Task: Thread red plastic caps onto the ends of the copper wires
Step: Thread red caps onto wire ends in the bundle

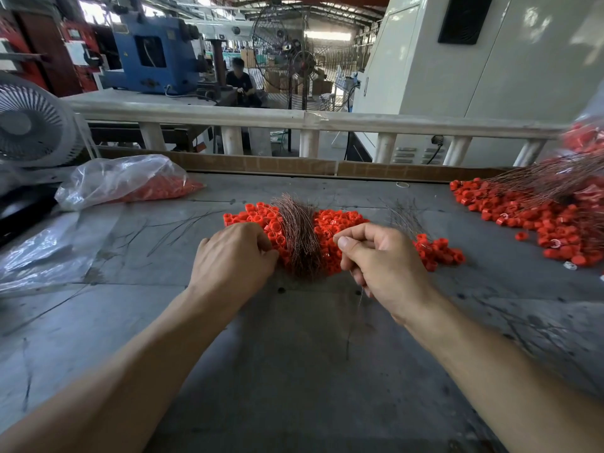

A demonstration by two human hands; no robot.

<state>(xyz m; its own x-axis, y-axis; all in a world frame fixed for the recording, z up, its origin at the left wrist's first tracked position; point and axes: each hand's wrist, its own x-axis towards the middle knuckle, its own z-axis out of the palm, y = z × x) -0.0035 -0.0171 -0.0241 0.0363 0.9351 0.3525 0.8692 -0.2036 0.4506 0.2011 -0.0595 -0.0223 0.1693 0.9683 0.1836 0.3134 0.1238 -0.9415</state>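
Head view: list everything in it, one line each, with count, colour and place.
copper wire bundle: one, copper-brown, lying across the middle cap pile
red plastic caps: one loose pile, red, table centre under the bundle
finished caps and wires: one heap, red and copper, table right
bag of caps: one, clear plastic with red caps inside, table left
loose wires: a few, dark, behind the right hand
table: one, grey, foreground
white fan: one, far left
pedestal fan: one, dark, beyond the railing
blue machine: one, background left
seated person: one, dark clothes, background
left hand: on the caps left of the bundle, fingertips hidden
right hand: pinches a thin wire
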